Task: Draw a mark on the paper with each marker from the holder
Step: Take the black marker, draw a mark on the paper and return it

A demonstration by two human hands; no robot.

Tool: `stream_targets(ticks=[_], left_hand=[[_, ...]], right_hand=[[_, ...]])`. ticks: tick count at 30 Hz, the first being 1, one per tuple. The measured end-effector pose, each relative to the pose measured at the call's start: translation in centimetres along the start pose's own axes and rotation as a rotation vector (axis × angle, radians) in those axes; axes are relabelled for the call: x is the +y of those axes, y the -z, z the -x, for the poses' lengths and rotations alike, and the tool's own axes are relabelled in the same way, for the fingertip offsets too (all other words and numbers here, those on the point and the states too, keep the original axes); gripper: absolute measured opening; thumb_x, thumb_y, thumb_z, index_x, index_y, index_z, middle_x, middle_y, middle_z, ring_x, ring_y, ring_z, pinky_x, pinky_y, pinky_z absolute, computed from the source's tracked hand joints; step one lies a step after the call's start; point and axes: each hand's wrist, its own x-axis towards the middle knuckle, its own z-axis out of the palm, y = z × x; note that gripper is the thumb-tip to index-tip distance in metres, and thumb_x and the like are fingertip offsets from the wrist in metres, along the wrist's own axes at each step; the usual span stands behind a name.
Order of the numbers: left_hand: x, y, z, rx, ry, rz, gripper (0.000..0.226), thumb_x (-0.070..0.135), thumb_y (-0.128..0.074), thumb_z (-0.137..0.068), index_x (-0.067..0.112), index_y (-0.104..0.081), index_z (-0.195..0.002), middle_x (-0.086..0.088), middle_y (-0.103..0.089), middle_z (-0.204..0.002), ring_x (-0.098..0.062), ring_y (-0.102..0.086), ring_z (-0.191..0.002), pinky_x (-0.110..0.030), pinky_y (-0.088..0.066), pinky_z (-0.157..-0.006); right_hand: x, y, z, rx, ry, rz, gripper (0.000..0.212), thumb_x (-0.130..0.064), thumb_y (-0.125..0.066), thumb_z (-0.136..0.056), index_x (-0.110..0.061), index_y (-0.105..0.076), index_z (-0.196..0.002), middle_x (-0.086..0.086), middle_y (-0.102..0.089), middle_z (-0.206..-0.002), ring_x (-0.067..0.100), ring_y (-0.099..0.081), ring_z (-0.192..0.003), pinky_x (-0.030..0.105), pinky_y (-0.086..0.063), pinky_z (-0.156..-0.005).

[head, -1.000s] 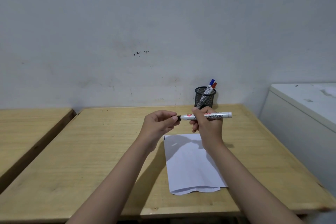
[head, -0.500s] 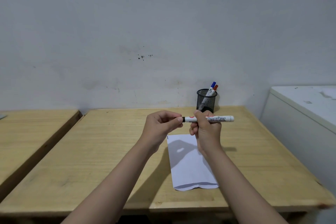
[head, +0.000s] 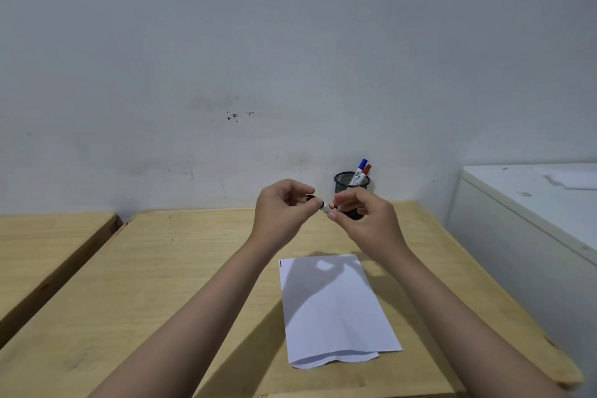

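While both hands pinch the black marker point(head: 325, 207) in mid-air above the table point(head: 181, 268), only a short white stretch of barrel shows between them. Left hand point(head: 284, 211) is clamped on the dark cap end, right hand point(head: 365, 220) on the barrel; can't tell if the cap is on or coming off. Paper point(head: 332, 310) lies flat below, one short black tick at its top-left corner point(head: 280, 264). Blue marker point(head: 361, 168) and red marker point(head: 365, 172) stand in the mesh holder point(head: 343, 182) behind. My read: one mark done, two left.

Soft overhead light, wide-angle distortion
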Motion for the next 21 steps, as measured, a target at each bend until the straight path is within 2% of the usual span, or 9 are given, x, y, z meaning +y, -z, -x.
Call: stream_targets(ticks=[3,5,7,9,11,16,19,21], left_hand=[[0.1,-1.5,-1.5,0.0,0.005,0.005,0.011,0.01,-0.076,-0.069,0.012,-0.069,-0.077,0.001,-0.06,-0.064,-0.007,-0.056,-0.057,-0.019,-0.046,-0.06],[0.0,-2.4,-2.6,-0.018,0.01,0.018,0.015,0.012,-0.076,-0.07,0.011,-0.069,-0.083,0.003,-0.06,-0.063,-0.004,-0.056,-0.055,-0.015,-0.044,-0.056],[-0.4,-3.3,-3.5,-0.072,0.006,0.019,0.022,0.016,-0.077,-0.072,0.011,-0.068,-0.091,0.002,-0.062,-0.069,-0.006,-0.057,-0.06,-0.013,-0.044,-0.054],[-1.0,-4.2,-4.5,-0.114,-0.01,-0.021,0.026,0.019,-0.076,-0.074,0.012,-0.066,-0.096,-0.001,-0.065,-0.08,-0.008,-0.059,-0.066,-0.011,-0.045,-0.055],[-2.0,-4.8,-5.8,-0.108,-0.023,-0.104,0.026,0.023,-0.075,-0.075,0.014,-0.066,-0.097,-0.002,-0.067,-0.09,-0.009,-0.062,-0.075,-0.012,-0.048,-0.062],[-5.3,-6.5,-9.3,-0.139,-0.028,-0.295,0.035,0.029,-0.074,-0.075,0.017,-0.061,-0.105,-0.001,-0.061,-0.112,-0.016,-0.059,-0.099,-0.025,-0.045,-0.079],[-7.3,-7.9,-11.6,-0.182,-0.031,-0.41,0.046,0.031,-0.073,-0.075,0.015,-0.056,-0.115,-0.005,-0.053,-0.122,-0.019,-0.055,-0.111,-0.028,-0.043,-0.088],[-8.4,-8.8,-12.9,-0.178,-0.037,-0.466,0.049,0.034,-0.071,-0.077,0.013,-0.055,-0.118,-0.007,-0.053,-0.124,-0.021,-0.053,-0.114,-0.031,-0.044,-0.093]], right_hand=[[0.7,0.8,-1.0,-0.023,0.115,0.03,0.027,-0.012,-0.073,-0.078,-0.019,-0.065,-0.104,-0.004,-0.071,-0.089,0.007,-0.066,-0.08,0.009,-0.046,-0.071],[1.3,1.4,-1.7,-0.025,0.158,0.068,0.035,-0.012,-0.07,-0.079,-0.023,-0.061,-0.11,-0.003,-0.07,-0.086,0.009,-0.066,-0.077,0.016,-0.051,-0.07],[1.8,1.9,-2.7,0.0,0.19,0.119,0.038,-0.012,-0.068,-0.079,-0.027,-0.058,-0.111,-0.004,-0.066,-0.08,0.012,-0.064,-0.066,0.024,-0.054,-0.066],[2.1,2.5,-3.9,0.097,0.192,0.135,0.037,-0.01,-0.066,-0.077,-0.03,-0.057,-0.108,-0.004,-0.062,-0.073,0.011,-0.056,-0.052,0.024,-0.052,-0.059],[2.5,3.3,-5.3,0.237,0.164,0.095,0.037,-0.008,-0.066,-0.077,-0.032,-0.057,-0.104,-0.004,-0.059,-0.067,0.008,-0.048,-0.044,0.019,-0.046,-0.054],[3.3,5.2,-10.3,0.494,0.049,0.093,0.038,-0.012,-0.065,-0.076,-0.025,-0.049,-0.108,-0.009,-0.061,-0.067,0.004,-0.06,-0.052,0.009,-0.041,-0.054],[4.3,5.1,-13.3,0.545,0.008,0.088,0.038,-0.01,-0.063,-0.074,-0.02,-0.045,-0.105,-0.001,-0.064,-0.068,0.008,-0.061,-0.057,0.006,-0.037,-0.053],[5.2,4.5,-14.8,0.51,-0.017,0.116,0.037,-0.007,-0.06,-0.073,-0.015,-0.043,-0.105,0.002,-0.06,-0.062,0.009,-0.058,-0.058,0.006,-0.036,-0.051]])
